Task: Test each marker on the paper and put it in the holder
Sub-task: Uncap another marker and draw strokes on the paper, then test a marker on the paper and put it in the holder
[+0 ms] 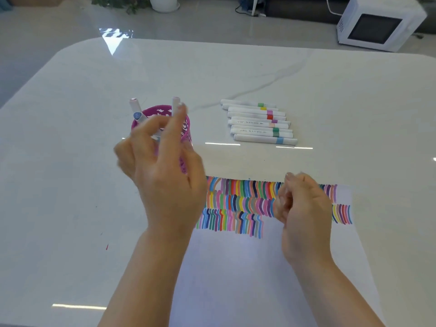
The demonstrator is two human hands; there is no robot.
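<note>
A pink perforated holder (186,128) stands on the table left of centre, with two white markers upright in it, one at the left (135,107) and one at the right (175,105). My left hand (165,175) is raised in front of the holder with its fingers spread and relaxed, the index fingertip beside the right marker; part of the holder is hidden behind it. My right hand (302,213) hovers over the paper (236,267) with loosely curled fingers and nothing visible in it. Several white markers (258,122) with coloured bands lie in a row behind the paper.
The paper bears rows of coloured test strokes (238,204) along its far edge. The white glossy table (70,197) has rounded far corners. A white microwave (377,24) and a plant pot (164,3) stand on the floor beyond it.
</note>
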